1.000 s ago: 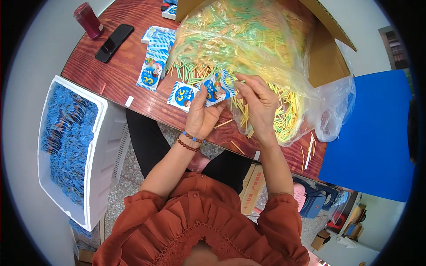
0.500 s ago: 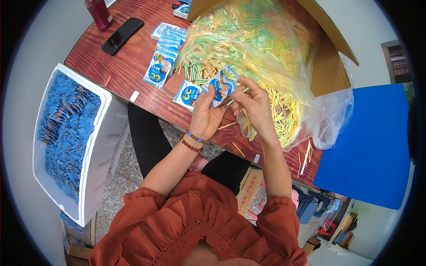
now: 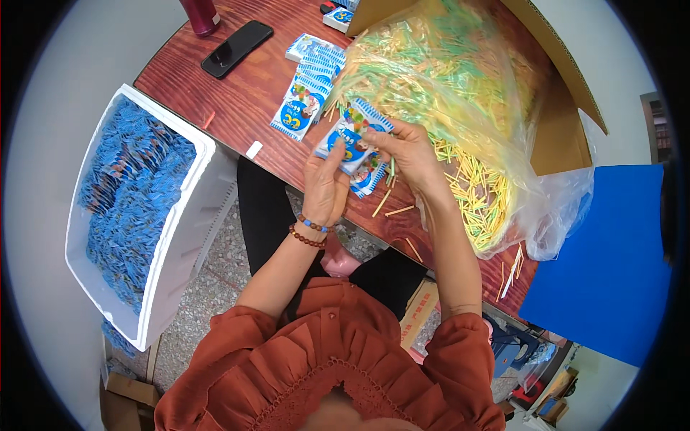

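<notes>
My left hand [image 3: 327, 179] has its thumb pressed on a small blue-and-white packet [image 3: 351, 140] with a printed picture. A second similar packet [image 3: 368, 178] shows beneath the first, between my hands. My right hand [image 3: 415, 154] pinches the right side of the upper packet. A short green stick [image 3: 392, 171] shows just below my right fingers; whether they grip it is hidden. Beyond my left hand, a row of overlapping packets [image 3: 298, 108] lies on the table. Right of my hands, a large clear bag [image 3: 431, 86] lies over many yellow and green sticks [image 3: 478, 201].
A white foam box [image 3: 205, 154] full of blue packets stands at the left. On the wooden table [image 3: 237, 104] lie a black phone [image 3: 237, 49] and a dark red bottle [image 3: 201, 16]. An open cardboard box [image 3: 564, 136] is behind the bag, with a blue panel [image 3: 596, 266] at right.
The packet that was beside my left hand is now on top between both hands, with the other packet beneath. My right fingers have moved from the green stick onto the upper packet.
</notes>
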